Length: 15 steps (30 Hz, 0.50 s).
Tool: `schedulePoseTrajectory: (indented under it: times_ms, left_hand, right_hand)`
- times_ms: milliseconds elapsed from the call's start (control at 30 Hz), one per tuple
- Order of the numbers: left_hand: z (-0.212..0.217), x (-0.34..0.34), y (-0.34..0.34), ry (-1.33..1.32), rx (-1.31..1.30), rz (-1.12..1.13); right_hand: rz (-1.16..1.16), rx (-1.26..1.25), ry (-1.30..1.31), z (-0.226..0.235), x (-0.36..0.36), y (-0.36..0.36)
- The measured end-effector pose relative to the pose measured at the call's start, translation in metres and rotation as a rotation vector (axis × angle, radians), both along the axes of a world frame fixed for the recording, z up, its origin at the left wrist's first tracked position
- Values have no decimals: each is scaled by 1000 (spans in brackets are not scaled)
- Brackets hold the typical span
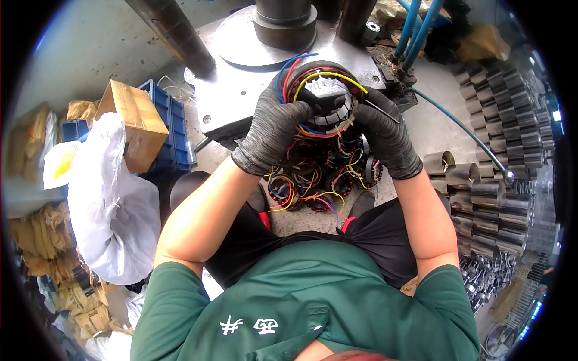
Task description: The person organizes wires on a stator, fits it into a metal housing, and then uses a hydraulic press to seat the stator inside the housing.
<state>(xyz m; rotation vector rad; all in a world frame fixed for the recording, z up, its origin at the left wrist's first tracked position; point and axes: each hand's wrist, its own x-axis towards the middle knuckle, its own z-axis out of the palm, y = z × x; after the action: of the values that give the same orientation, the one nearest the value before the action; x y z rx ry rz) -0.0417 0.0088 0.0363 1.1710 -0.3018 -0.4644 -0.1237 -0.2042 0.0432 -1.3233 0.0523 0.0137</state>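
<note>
Both my hands wear dark grey gloves and hold one round motor stator [327,101] with a metal core and red, blue and yellow wires looping over its top. My left hand [274,126] grips its left side, thumb across the front. My right hand [382,133] grips its right side. The stator is held up in front of a grey press base plate [241,84]. Below my hands, on the floor between my feet, lies a pile of several more wired stators [319,177].
A press ram [284,21] and steel columns rise behind the plate. Rows of shiny metal cylinders [500,156] fill the right side. A blue hose [457,126] runs there. At left stand a cardboard box [135,120], a blue crate [174,129] and a white bag [108,198].
</note>
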Motion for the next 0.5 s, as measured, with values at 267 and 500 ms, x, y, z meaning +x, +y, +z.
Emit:
schedulePoseTrajectory:
  times_ms: [267,500]
  left_hand:
    - [-2,-2,-10,-75,-70,100]
    - [-15,-13,-19,-398,87,209]
  right_hand:
    - [-169,33,-39,-7,-6,11]
    - [-191,379,-83,-7,2,24]
